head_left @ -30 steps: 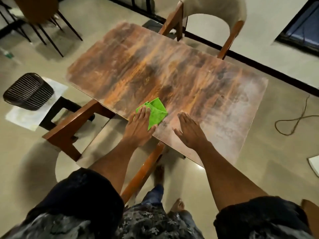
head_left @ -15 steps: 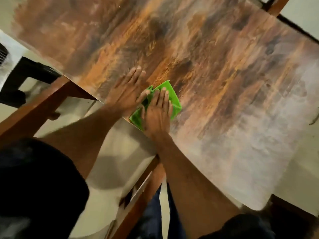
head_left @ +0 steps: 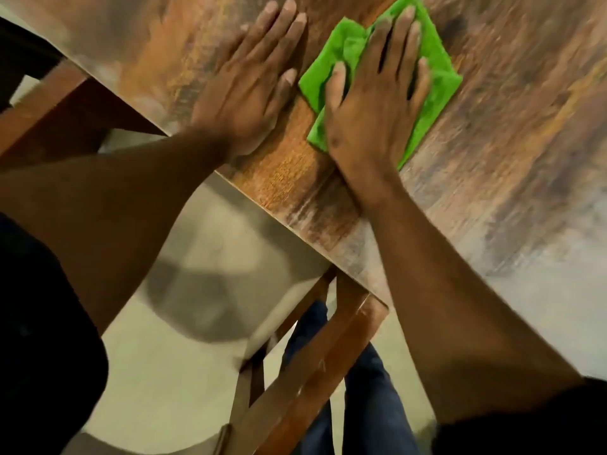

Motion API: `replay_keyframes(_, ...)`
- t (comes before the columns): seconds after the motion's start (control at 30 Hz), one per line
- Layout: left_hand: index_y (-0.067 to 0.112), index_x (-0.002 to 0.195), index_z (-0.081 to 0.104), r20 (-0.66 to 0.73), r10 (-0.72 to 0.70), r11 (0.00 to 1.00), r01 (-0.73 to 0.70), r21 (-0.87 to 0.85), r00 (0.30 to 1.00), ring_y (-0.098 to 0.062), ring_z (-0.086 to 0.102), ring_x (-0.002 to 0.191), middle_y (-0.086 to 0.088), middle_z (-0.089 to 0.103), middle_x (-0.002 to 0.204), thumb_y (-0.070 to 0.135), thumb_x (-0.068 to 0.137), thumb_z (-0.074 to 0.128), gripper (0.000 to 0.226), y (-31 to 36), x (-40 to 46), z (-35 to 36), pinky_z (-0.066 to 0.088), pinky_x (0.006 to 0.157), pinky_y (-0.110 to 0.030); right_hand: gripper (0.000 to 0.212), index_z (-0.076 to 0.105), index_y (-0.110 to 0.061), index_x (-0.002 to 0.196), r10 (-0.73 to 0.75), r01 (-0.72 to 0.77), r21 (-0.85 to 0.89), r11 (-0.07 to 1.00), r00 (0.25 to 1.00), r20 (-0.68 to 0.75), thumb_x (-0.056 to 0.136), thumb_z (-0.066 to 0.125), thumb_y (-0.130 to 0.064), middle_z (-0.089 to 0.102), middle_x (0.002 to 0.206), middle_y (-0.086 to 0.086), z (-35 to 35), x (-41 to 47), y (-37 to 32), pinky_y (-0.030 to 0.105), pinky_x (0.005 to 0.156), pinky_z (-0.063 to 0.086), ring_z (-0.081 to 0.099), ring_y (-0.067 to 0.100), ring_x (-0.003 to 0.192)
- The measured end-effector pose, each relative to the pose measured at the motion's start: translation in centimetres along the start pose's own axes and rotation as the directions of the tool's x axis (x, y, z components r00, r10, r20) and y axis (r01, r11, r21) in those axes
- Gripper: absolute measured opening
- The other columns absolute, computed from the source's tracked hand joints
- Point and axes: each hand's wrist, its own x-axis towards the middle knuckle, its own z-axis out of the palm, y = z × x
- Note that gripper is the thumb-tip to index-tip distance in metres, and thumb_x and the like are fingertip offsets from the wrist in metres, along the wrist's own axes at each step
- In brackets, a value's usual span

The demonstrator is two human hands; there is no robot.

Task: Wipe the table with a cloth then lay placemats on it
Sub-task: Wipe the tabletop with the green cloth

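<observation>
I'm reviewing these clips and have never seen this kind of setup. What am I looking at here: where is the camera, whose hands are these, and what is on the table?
There is no machine here: a person wears one wide-angle camera on the head, looking forward and down, so you see their own two arms reaching away from you. The left hand lies flat, fingers straight, on the bare wood of the table, beside the cloth and, as far as I can tell, not touching it. The right hand presses flat on a folded green cloth, fingers spread, as for wiping. Nothing is gripped. Below the table edge you see a wooden chair, the pale floor and the person's legs. No placemats show in this picture.
</observation>
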Motion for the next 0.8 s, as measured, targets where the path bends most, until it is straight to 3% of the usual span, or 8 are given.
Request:
replay_keyframes(0.1, 0.014, 0.171, 0.016, -0.011, -0.002, 1.0, 0.002, -0.003, 1.0, -0.022, 0.012, 0.165, -0.007, 0.016, 0.178, 0.039, 0.116, 0.021, 0.06, 0.1, 0.0, -0.2, 0.011, 0.133, -0.045, 0.072, 0.029, -0.014, 0.17, 0.047, -0.048, -0.03, 0.998, 0.999, -0.022, 0.11, 0.024, -0.054, 0.02, 0.178, 0.017, -0.1, -0.5, -0.1, 0.048, 0.134, 0.013, 0.016, 0.032, 0.167)
replay_keyframes(0.23, 0.015, 0.17, 0.016, -0.024, -0.015, 1.0, 0.016, 0.016, 1.0, -0.02, 0.015, 0.165, -0.005, 0.018, 0.178, 0.038, 0.115, 0.019, 0.06, 0.4, 0.2, -0.4, 0.013, 0.133, -0.041, 0.074, 0.02, -0.014, 0.173, 0.158, -0.157, -0.027, 0.987, 0.986, 0.043, 0.112, 0.022, -0.057, 0.011, 0.179, 0.021, -1.1, -7.0, -3.1, 0.052, 0.133, 0.01, 0.009, 0.038, 0.167)
replay_keyframes(0.4, 0.013, 0.17, 0.015, -0.034, 0.001, 1.0, -0.001, -0.008, 0.999, -0.02, 0.007, 0.166, -0.006, 0.012, 0.179, 0.034, 0.116, 0.022, 0.059, 0.3, 0.2, -0.2, 0.009, 0.134, -0.04, 0.077, 0.02, -0.01, 0.172, 0.112, -0.113, 0.007, 0.994, 0.987, 0.113, 0.111, 0.025, -0.058, 0.011, 0.179, 0.02, -1.8, -13.7, -5.7, 0.052, 0.133, 0.014, 0.011, 0.037, 0.167)
replay_keyframes(0.57, 0.01, 0.17, 0.014, -0.031, -0.003, 1.0, 0.004, 0.008, 1.0, -0.021, 0.006, 0.166, -0.009, 0.01, 0.179, 0.034, 0.117, 0.021, 0.059, 0.3, 0.1, -0.4, 0.005, 0.134, -0.037, 0.078, 0.02, -0.007, 0.171, 0.044, -0.045, 0.017, 0.999, 0.997, 0.058, 0.11, 0.029, -0.055, 0.013, 0.179, 0.019, -0.9, -8.2, -2.4, 0.05, 0.134, 0.013, 0.012, 0.034, 0.167)
replay_keyframes(0.7, 0.011, 0.17, 0.012, -0.031, -0.025, 1.0, 0.026, 0.012, 0.999, -0.019, 0.005, 0.166, -0.009, 0.01, 0.179, 0.037, 0.116, 0.02, 0.061, 0.5, -0.1, -0.3, 0.006, 0.135, -0.04, 0.079, 0.021, -0.008, 0.171, 0.081, -0.081, -0.034, 0.996, 0.997, 0.017, 0.109, 0.024, -0.056, 0.016, 0.179, 0.019, 0.0, 0.1, 1.5, 0.051, 0.134, 0.013, 0.014, 0.033, 0.167)
replay_keyframes(0.8, 0.011, 0.17, 0.013, -0.037, -0.029, 0.999, 0.03, 0.025, 0.999, -0.019, 0.005, 0.166, -0.008, 0.01, 0.179, 0.036, 0.115, 0.02, 0.061, 0.5, 0.0, -0.4, 0.006, 0.134, -0.04, 0.077, 0.023, -0.008, 0.171, 0.133, -0.133, -0.042, 0.99, 0.991, 0.009, 0.11, 0.024, -0.056, 0.016, 0.179, 0.018, -0.3, -1.1, 0.8, 0.051, 0.134, 0.013, 0.014, 0.033, 0.167)
